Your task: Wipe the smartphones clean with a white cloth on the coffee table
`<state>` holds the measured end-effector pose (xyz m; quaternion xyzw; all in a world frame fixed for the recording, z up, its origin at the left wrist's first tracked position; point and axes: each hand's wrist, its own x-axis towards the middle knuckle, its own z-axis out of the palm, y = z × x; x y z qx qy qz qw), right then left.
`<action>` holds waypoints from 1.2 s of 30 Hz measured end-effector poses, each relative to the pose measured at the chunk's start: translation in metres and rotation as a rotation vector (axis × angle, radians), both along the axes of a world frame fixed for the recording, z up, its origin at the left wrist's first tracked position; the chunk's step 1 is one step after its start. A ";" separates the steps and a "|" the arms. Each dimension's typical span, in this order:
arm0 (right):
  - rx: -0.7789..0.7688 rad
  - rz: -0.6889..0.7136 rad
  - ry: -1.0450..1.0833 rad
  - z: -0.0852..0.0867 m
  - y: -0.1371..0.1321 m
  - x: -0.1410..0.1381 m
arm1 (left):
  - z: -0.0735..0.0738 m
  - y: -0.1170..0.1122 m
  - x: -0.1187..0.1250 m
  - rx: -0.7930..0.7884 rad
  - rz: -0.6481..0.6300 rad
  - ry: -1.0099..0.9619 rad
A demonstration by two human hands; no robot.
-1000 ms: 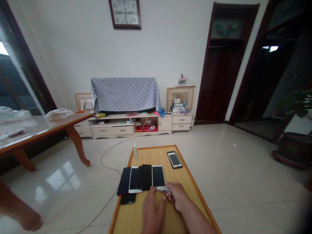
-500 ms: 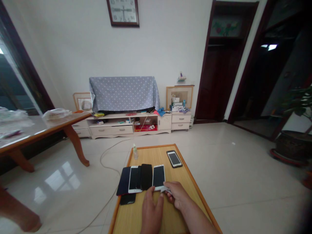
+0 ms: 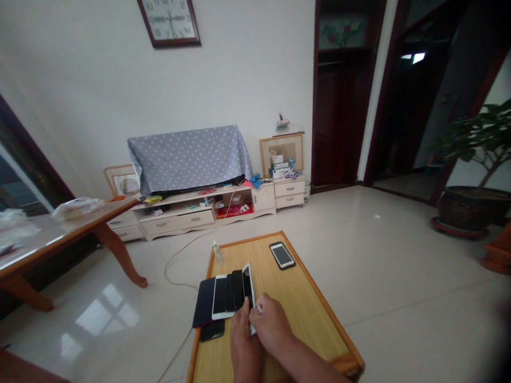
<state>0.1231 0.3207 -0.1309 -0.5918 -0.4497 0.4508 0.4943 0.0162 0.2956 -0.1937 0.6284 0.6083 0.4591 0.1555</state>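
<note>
left hand: The left hand (image 3: 245, 343) is pressed against the lower end of the raised phone from the near side; it is partly hidden, so whether it is clenched or only steadying cannot be told.
right hand: The right hand (image 3: 271, 325) is curled over, with its fingers closed on a small white cloth (image 3: 259, 308) at the phone's lower edge.
raised phone: A slim white-framed smartphone (image 3: 248, 284) is tilted up on its end, borne off the tabletop by both hands, probably so that its lower edge is exposed to the cloth.
phone row: A white smartphone (image 3: 220, 297), a black smartphone (image 3: 238, 290) and a dark navy phone case (image 3: 204, 302) are laid flat and overlapping, within easy reach of the hands. A black phone (image 3: 212, 330) is placed just nearer, partly beneath them.
set apart: A black-cased smartphone (image 3: 281, 255) is placed well to the right, and a small clear plastic bottle (image 3: 217, 253) is stood near the far edge, both clear of the hands.
table: All of these are on a low bamboo-topped table with an orange wooden border (image 3: 295, 319).
room: A cream drawer cabinet (image 3: 175, 223) under a grey polka-dot cloth (image 3: 187, 159) is seen beyond, with a glass-topped wooden table (image 3: 80, 230) to the left.
</note>
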 end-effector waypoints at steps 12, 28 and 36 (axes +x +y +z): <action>-0.200 0.126 0.468 0.018 -0.019 0.037 | 0.034 -0.035 0.004 0.276 -0.016 0.431; -0.110 0.169 0.562 0.034 -0.048 0.126 | 0.057 -0.102 0.046 0.124 -0.270 0.164; -0.152 0.310 0.639 0.040 -0.074 0.132 | 0.088 -0.106 0.043 -0.407 -0.229 -1.149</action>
